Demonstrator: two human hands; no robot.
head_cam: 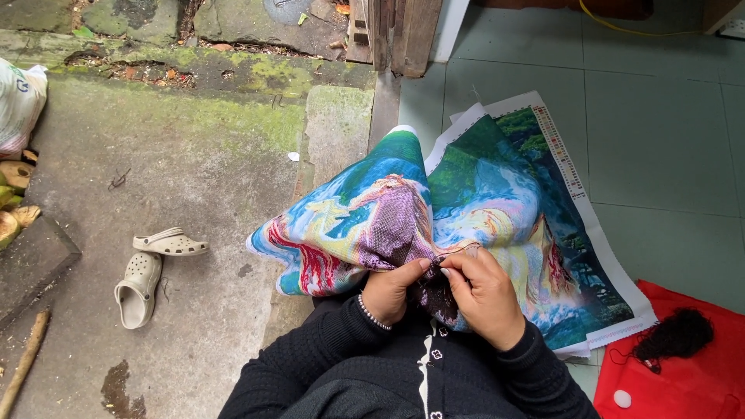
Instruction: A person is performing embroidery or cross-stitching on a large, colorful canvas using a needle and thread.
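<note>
A large colourful embroidery canvas (497,202), printed with green, blue, red and yellow patterns and a white border, lies bunched over my lap and spreads onto the tiled floor. My left hand (392,291), with a beaded bracelet at the wrist, pinches a fold of the cloth near a purple stitched patch (400,225). My right hand (485,295) is closed with its fingertips pressed to the same fold, right beside the left fingertips. Whether a needle is between the fingers cannot be made out. Black sleeves cover both arms.
A red bag (683,380) at the lower right carries a bundle of dark thread (679,335) and a small white disc. A pair of beige clogs (151,268) sits on the concrete at left. A mossy step (334,116), wooden posts, a stick and coconut husks lie around.
</note>
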